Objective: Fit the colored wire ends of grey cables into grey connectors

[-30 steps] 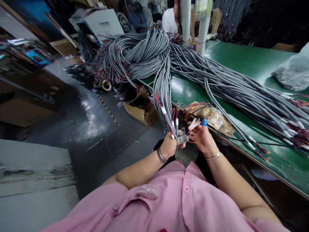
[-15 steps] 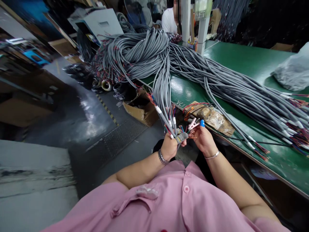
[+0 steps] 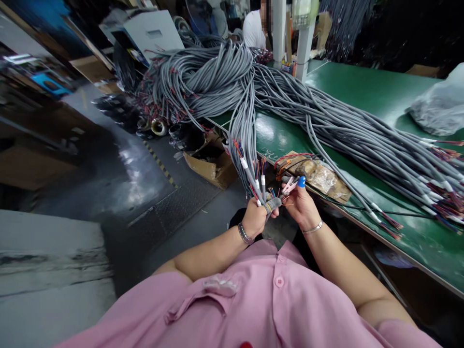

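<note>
My left hand (image 3: 254,218), with grey sleeves on its fingers, is closed round several grey cables (image 3: 250,176). Their ends have white bands, and thin coloured wires (image 3: 274,193) fan out beside its thumb. Close by on the right, my right hand (image 3: 305,209) pinches a small pink clip-like tool (image 3: 289,186) by the bare wires. A blue cover (image 3: 301,181) sits on a digit of this hand. Where the tool's tips meet the wires is too small to make out.
A long bundle of grey cables (image 3: 348,125) lies across the green table (image 3: 362,87). At the table's edge is a taped brown block (image 3: 322,179). An open cardboard box (image 3: 208,164) stands on the floor. Beyond the table is a person in white (image 3: 253,29).
The right hand and pink tool have shifted slightly left. The cable ends above my left hand have moved a little to the right; the left hand keeps its grip.
</note>
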`<state>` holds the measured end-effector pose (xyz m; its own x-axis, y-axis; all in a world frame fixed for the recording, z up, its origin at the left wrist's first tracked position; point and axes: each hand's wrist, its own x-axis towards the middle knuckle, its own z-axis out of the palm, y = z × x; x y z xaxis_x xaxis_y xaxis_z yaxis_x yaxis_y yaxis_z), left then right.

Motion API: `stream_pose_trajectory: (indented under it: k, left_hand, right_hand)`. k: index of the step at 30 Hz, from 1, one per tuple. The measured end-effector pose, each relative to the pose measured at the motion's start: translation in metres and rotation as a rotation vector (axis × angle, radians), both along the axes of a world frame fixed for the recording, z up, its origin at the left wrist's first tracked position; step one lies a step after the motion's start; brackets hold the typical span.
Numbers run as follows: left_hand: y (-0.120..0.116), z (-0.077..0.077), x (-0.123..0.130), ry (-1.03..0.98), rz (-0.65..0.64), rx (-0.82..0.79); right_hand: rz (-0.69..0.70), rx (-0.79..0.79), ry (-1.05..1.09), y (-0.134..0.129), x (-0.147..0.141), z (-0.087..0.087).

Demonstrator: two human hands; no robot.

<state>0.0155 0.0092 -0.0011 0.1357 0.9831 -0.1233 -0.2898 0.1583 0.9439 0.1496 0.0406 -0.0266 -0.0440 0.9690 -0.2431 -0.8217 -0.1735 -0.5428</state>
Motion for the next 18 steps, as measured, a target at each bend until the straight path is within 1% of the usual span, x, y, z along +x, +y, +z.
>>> stream_pose_trajectory:
  k: [4, 9, 11, 13, 18]
  left_hand:
    - [-0.001, 0.001, -0.001, -0.027, -0.004, 0.004]
    - [-0.007, 0.002, -0.005, -0.052, -0.009, 0.049]
    - [-0.009, 0.003, -0.006, -0.060, 0.004, 0.059]
    - [-0.009, 0.003, -0.005, -0.070, 0.023, 0.064]
    - [-0.006, 0.003, 0.002, -0.050, 0.064, 0.051]
  right_hand:
    - [0.083, 0.014, 0.000, -0.005, 0.002, 0.002]
    - [0.191, 0.050, -0.010, -0.011, 0.008, 0.005]
    - [0.175, 0.065, -0.018, -0.012, 0.010, 0.006]
    - [0.130, 0.077, -0.048, -0.012, 0.010, 0.006]
    - [0.049, 0.099, -0.113, -0.010, 0.005, 0.002]
